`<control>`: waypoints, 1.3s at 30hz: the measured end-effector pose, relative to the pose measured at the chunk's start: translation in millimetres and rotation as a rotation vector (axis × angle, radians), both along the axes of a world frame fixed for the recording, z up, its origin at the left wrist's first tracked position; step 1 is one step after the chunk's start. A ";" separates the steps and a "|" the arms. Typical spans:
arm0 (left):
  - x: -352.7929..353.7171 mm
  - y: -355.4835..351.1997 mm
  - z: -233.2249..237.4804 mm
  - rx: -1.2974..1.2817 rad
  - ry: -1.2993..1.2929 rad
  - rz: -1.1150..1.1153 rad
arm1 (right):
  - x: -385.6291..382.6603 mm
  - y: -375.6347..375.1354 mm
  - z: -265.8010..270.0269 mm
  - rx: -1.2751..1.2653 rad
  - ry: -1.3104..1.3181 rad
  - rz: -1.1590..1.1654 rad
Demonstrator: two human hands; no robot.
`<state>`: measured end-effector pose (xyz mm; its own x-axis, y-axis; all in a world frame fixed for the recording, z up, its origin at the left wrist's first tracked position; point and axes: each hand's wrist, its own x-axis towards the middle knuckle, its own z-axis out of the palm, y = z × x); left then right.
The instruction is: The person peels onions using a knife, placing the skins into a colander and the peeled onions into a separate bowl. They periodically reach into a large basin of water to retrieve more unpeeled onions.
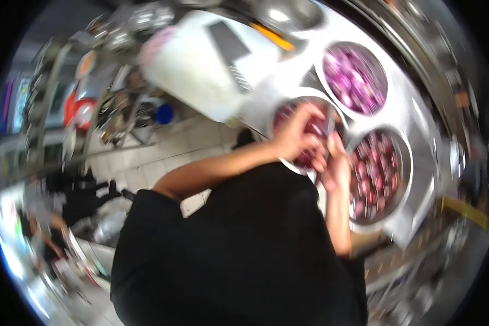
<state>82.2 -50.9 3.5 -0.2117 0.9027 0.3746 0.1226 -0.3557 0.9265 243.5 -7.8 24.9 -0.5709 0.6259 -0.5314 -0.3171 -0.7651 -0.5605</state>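
My left hand [298, 135] is curled over the middle bowl [281, 103], its fingers closed around a dark red onion [316, 128], blurred by motion. Close beside it, my right hand [334, 169] grips a small knife [330, 120], whose grey blade points up next to the onion; its handle is hidden in my fingers. Dark red pieces, perhaps onion skins, lie in the middle bowl beneath my hands. Peeled purple onions [354, 79] fill a metal bowl just beyond. To the right, unpeeled red onions [376, 174] fill another bowl.
A white cutting board [182, 65] bears a broad-bladed cleaver [228, 41]. Near it lies an orange-handled tool [273, 37], beside a metal bowl [288, 13]. The steel counter [418, 130] holds the bowls. Another person [43, 212] is at far left beyond the tiled floor [163, 146].
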 end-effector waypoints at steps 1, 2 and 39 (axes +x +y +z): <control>-9.3 4.8 -8.4 -0.110 -0.414 -0.229 | 0.0 4.2 1.1 -0.012 0.119 0.020; -24.9 6.7 -5.0 -0.313 -0.674 -0.381 | -4.6 5.9 2.0 -0.013 0.253 0.059; -46.1 22.2 -16.6 -0.675 -1.168 -0.491 | -18.8 -33.1 -4.2 0.685 -0.652 -0.192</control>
